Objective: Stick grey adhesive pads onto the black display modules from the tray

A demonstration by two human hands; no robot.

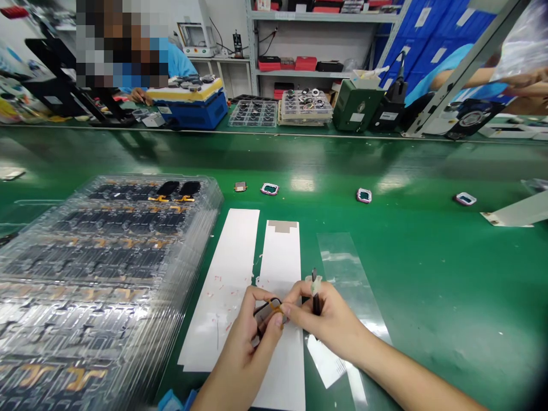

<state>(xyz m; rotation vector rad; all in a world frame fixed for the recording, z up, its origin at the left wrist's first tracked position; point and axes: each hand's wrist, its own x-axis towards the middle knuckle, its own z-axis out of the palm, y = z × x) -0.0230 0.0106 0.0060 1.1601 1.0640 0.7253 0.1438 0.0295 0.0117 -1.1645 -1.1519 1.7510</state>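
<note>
A small screen module (266, 313) with a grey back and an orange flex cable is held between the thumb and fingers of my left hand (248, 342). My right hand (331, 317) pinches at the module's right edge, by the flex cable, with thumb and forefinger. Tucked in that same hand is a thin black tool (315, 301), which looks like tweezers, with a whitish piece around its upper part. Both hands are above a white strip (280, 257) with a grey patch at its far end. A second white strip (226, 274), marked with small red bits, lies to the left.
Stacked clear trays (171, 274) of screen modules fill the left. A clear film (349, 268) and a white paper piece (325, 362) lie right. Several small frames, one a watch-like frame (363, 196), sit farther back. Co-workers sit beyond the green bench (428, 268).
</note>
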